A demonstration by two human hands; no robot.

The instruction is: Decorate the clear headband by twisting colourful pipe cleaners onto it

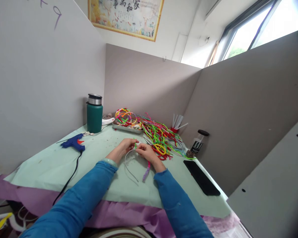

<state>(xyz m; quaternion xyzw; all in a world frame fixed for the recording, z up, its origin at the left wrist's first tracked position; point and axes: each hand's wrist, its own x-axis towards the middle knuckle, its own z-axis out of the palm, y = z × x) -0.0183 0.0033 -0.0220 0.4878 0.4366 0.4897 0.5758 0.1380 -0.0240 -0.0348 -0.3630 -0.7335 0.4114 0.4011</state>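
Note:
A thin headband (126,166) is held up over the middle of the table, its bare end pointing down and toward me. The other end is wrapped in fuzzy pink and purple pipe cleaner (146,174). At the top of the band, my left hand (125,146) is closed with its fingertips on a short green pipe cleaner (135,144). My right hand (148,153) pinches the headband just beside it. The fingers cover part of the band, so the exact contact there is hidden.
Behind my hands lie a heap of coloured pipe cleaners (159,132) and a metal tray (127,129) of pieces. On the left are a blue glue gun (73,142) with its cord and a green bottle (94,117). A black phone (201,178) and a dark-lidded jar (198,145) are right.

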